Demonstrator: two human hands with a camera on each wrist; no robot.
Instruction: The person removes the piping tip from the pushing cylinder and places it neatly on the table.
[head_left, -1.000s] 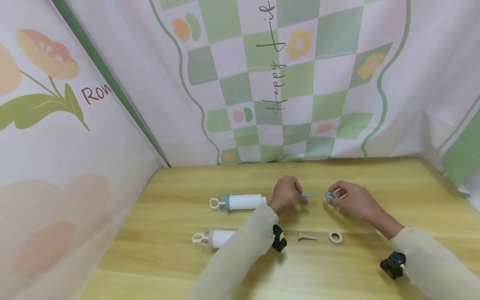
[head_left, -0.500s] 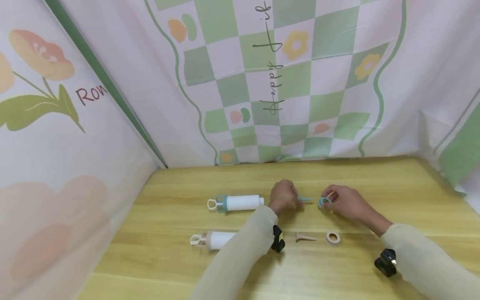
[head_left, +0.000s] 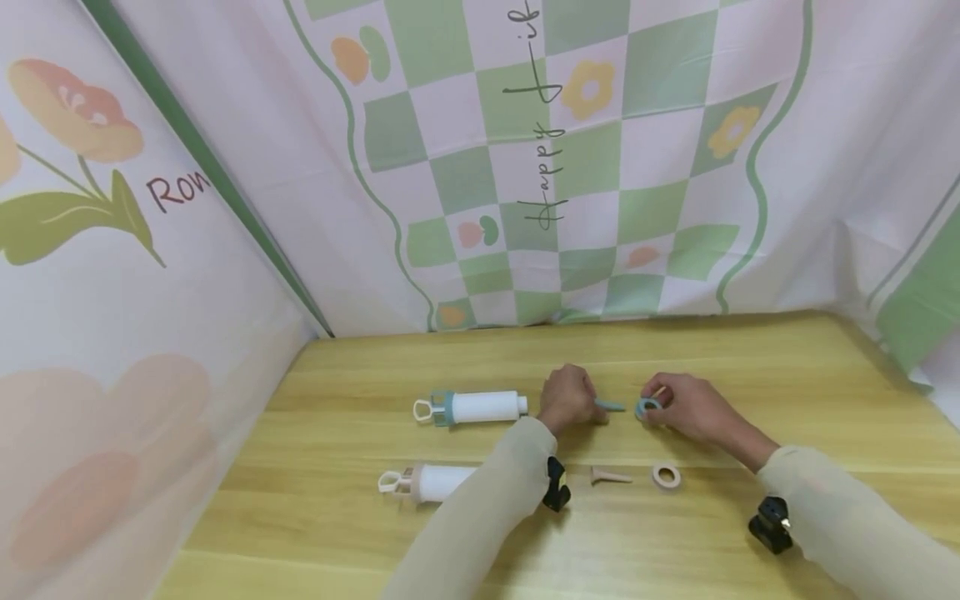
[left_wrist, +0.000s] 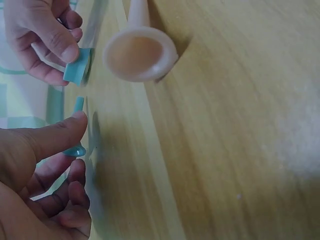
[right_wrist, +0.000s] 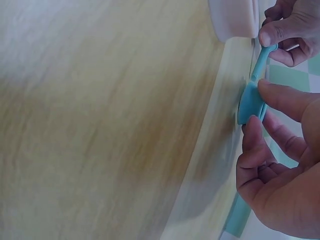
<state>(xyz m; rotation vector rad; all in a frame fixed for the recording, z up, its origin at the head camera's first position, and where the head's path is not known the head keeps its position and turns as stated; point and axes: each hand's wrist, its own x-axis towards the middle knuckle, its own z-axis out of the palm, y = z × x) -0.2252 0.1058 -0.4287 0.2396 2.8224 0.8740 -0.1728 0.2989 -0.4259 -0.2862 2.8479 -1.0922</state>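
Note:
My left hand [head_left: 567, 396] pinches a small teal funnel-shaped nozzle [head_left: 611, 407] between thumb and finger, its narrow stem toward the right. Facing it, my right hand [head_left: 690, 408] grips a teal ring [head_left: 639, 409] by its edge. In the right wrist view the nozzle's tip [right_wrist: 261, 65] is close to the ring [right_wrist: 250, 105]; whether they touch I cannot tell. The left wrist view shows a gap between the ring [left_wrist: 76, 72] and the nozzle stem [left_wrist: 79, 104]. Left of my left hand lies a white syringe-like tube [head_left: 483, 407] with a teal collar and loop handle.
A similar white tube [head_left: 442, 483] with a pink collar lies nearer, partly behind my left sleeve. To its right on the wooden table [head_left: 675, 550] are a pink nozzle [head_left: 611, 476] and a pink ring [head_left: 666, 487]. A patterned curtain [head_left: 592, 183] hangs behind the table.
Both hands have come slightly nearer to me and lower, carrying the teal nozzle and ring. The gap between the two pieces is a little smaller than one second ago.

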